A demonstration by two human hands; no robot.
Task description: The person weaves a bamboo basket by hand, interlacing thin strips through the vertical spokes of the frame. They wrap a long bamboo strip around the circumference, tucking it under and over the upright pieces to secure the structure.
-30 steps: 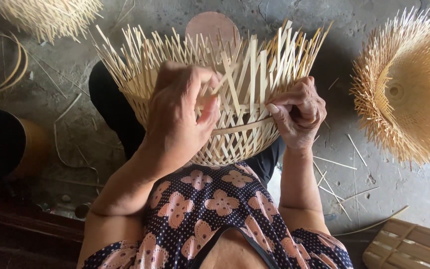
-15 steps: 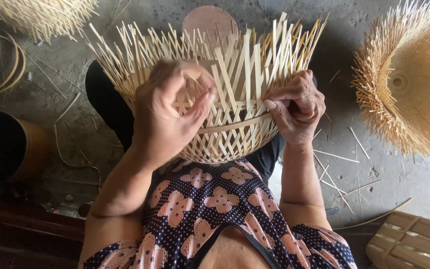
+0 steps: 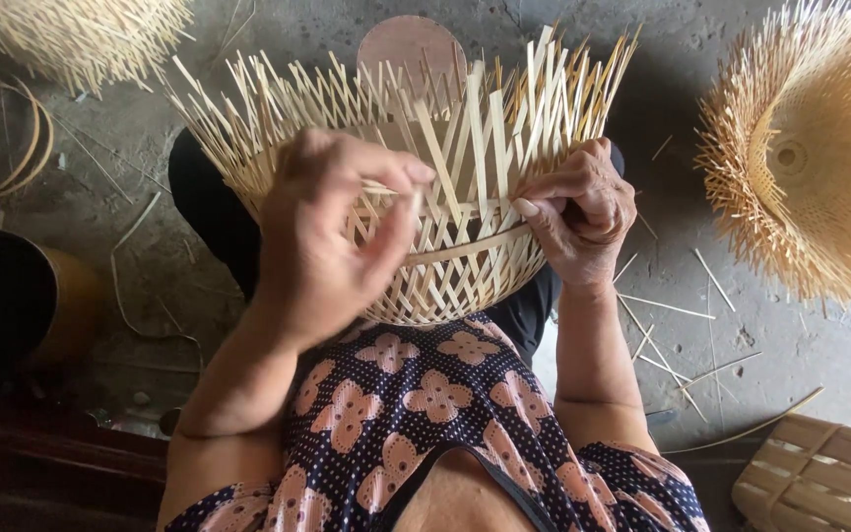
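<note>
A half-woven bamboo basket rests on my lap, its loose upright strips fanning out at the top. My left hand is in front of the basket's left side, fingers pinched on a thin strip at the woven wall. My right hand grips the basket's right side, thumb and fingers closed on a horizontal bamboo strip that runs across the weave. My patterned dress fills the lower middle.
A finished spiky bamboo basket lies at the right, another at the top left. A dark round container stands at the left. Bamboo hoops, loose slivers on the concrete floor, a slatted bamboo piece at the bottom right.
My left hand has shifted slightly and pinched its fingers closer to the weave. The right hand has kept its grip on the basket's right side.
</note>
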